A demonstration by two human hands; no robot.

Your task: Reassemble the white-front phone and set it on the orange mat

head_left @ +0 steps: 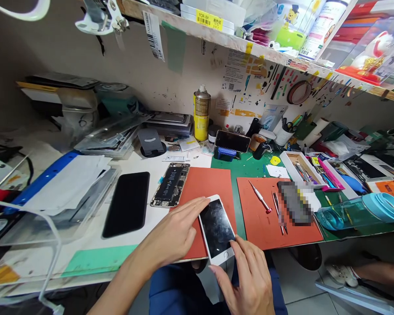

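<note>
A white smartphone with a dark, smudged screen is tilted between my hands, over the front edge of the left red mat. Along its upper left side lies my left hand, closed against it with the fingertips at the top corner. My right hand grips the lower end, thumb at the bottom left corner and fingers on the right edge. To the left are an opened phone with battery and circuit board exposed and a black phone screen lying flat.
On the right mat lie a screwdriver, tweezers and a blurred-out dark object. A blue water bottle rests beside them. Behind stand a yellow spray can and a propped phone. A shelf overhangs the bench.
</note>
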